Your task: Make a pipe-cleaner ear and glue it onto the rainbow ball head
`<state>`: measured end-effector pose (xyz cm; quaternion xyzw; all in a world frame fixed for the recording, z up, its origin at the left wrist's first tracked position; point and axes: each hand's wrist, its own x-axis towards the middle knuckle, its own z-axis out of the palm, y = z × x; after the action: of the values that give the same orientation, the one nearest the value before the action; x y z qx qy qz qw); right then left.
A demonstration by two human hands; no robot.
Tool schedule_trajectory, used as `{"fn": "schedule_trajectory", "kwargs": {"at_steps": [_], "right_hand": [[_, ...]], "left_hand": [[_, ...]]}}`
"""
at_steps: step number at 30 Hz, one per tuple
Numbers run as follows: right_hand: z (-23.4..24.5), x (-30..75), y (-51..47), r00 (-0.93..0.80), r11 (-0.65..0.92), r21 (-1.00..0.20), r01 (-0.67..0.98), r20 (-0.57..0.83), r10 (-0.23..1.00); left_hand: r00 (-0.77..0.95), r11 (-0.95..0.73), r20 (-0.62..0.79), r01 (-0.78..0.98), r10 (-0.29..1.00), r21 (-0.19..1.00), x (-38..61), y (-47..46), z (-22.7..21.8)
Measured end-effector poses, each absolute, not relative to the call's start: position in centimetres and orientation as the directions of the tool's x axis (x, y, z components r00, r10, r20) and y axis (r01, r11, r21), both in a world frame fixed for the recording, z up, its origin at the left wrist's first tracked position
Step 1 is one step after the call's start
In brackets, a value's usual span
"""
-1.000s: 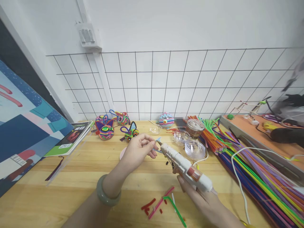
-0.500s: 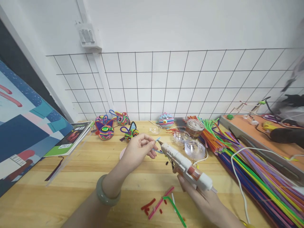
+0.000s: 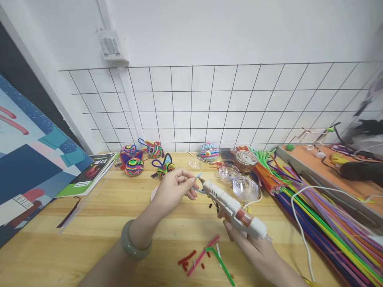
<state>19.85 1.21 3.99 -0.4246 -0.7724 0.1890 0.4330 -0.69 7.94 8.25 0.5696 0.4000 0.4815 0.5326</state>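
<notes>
My left hand (image 3: 173,191) is raised over the wooden table (image 3: 89,235), its fingertips pinched on a small light-blue pipe cleaner piece (image 3: 199,177). A green bangle sits on that wrist. My right hand (image 3: 254,247) grips a white hot glue gun (image 3: 231,207), whose nozzle points up-left and almost touches the blue piece. The glue gun's white cord (image 3: 302,227) loops off to the right.
Cut red, pink and green pipe cleaner bits (image 3: 206,255) lie near the front. Colourful pipe cleaner figures (image 3: 133,163) and a striped ball (image 3: 208,151) stand at the back. Clear plastic dishes (image 3: 245,187) sit centre-right beside a long bundle of pipe cleaners (image 3: 323,215). A booklet (image 3: 89,173) lies left.
Almost nothing: both hands hold their places, the glue gun nozzle staying at the blue piece with only a slight shift.
</notes>
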Motion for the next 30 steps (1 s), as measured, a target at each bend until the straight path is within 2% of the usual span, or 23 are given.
{"fn": "schedule_trajectory", "kwargs": {"at_steps": [9,14,17,19,22,24,27,30], "right_hand": [[3.5,20.0,1.4,-0.261,0.561,-0.697,0.447,0.498,0.827],[2.4,20.6,2.4,-0.066,0.389,-0.864,0.319,0.389,0.919],[2.1,20.7,3.3,-0.019,0.318,-0.897,0.308,0.328,0.944],[2.2,20.4,3.6,-0.112,0.314,-0.862,0.398,0.294,0.949],[2.0,19.5,3.5,-0.311,0.365,-0.71,0.602,0.213,0.926],[1.6,18.6,3.1,-0.366,0.379,-0.617,0.689,0.154,0.918],[0.8,17.3,2.4,-0.375,0.363,-0.567,0.739,0.101,0.921],[0.6,16.8,2.1,-0.406,0.364,-0.571,0.736,0.059,0.912]], "left_hand": [[0.222,-0.1,0.103,-0.024,0.97,0.995,-0.8,8.1,8.1],[0.201,-0.077,0.074,0.005,0.977,0.997,-1.2,8.2,8.5],[0.214,-0.055,0.059,-0.023,0.975,0.998,-1.4,7.9,9.3],[0.247,-0.03,0.05,-0.082,0.968,0.996,-1.4,7.6,9.8],[0.317,0.039,0.024,-0.188,0.948,0.981,-1.3,7.0,10.4],[0.361,0.082,0.009,-0.236,0.933,0.968,-1.3,6.6,10.5],[0.393,0.103,0.008,-0.261,0.92,0.96,-1.1,6.3,10.5],[0.398,0.103,0.005,-0.248,0.917,0.963,-0.9,6.2,10.4]]}}
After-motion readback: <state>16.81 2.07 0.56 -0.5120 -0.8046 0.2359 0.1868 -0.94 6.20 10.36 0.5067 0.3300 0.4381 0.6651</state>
